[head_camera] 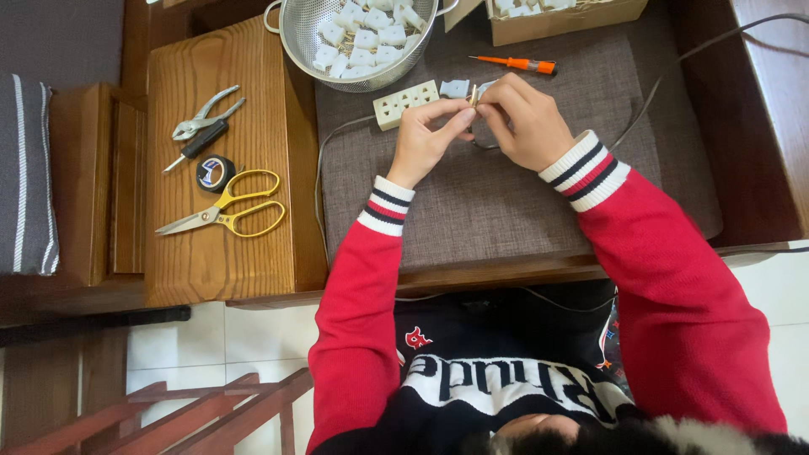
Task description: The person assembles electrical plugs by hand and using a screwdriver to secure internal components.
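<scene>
My left hand and my right hand meet over a grey woven mat, both pinching a small plug part with brass prongs. A thin grey cable runs away from the hands along the mat. Just beyond my fingers lie a cream socket strip and a white plug piece. An orange-handled screwdriver rests further back. Both sleeves are red with striped cuffs.
A metal colander holds several white plug parts, next to a cardboard box. On the wooden block at left lie yellow-handled scissors, a black tape roll, pliers and a small screwdriver. A red wooden stool stands below.
</scene>
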